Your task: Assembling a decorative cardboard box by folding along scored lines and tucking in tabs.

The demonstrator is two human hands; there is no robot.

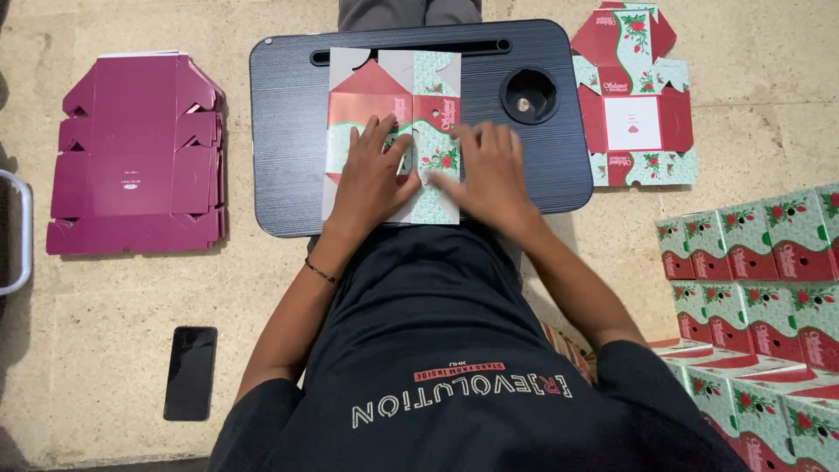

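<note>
A flat red and mint-green floral cardboard box blank (384,83) lies folded on a small black lap table (288,131). My left hand (371,175) presses flat on its lower left part, fingers spread. My right hand (489,170) presses flat on its lower right edge, fingers together and pointing left. Neither hand grips anything; both palms lie on the cardboard.
A stack of flat magenta box blanks (135,153) lies on the floor at left. Flat floral blanks (634,96) lie at upper right, and several assembled floral boxes (760,288) are stacked at right. A black phone (190,372) rests on the floor. The table has a round cup recess (528,94).
</note>
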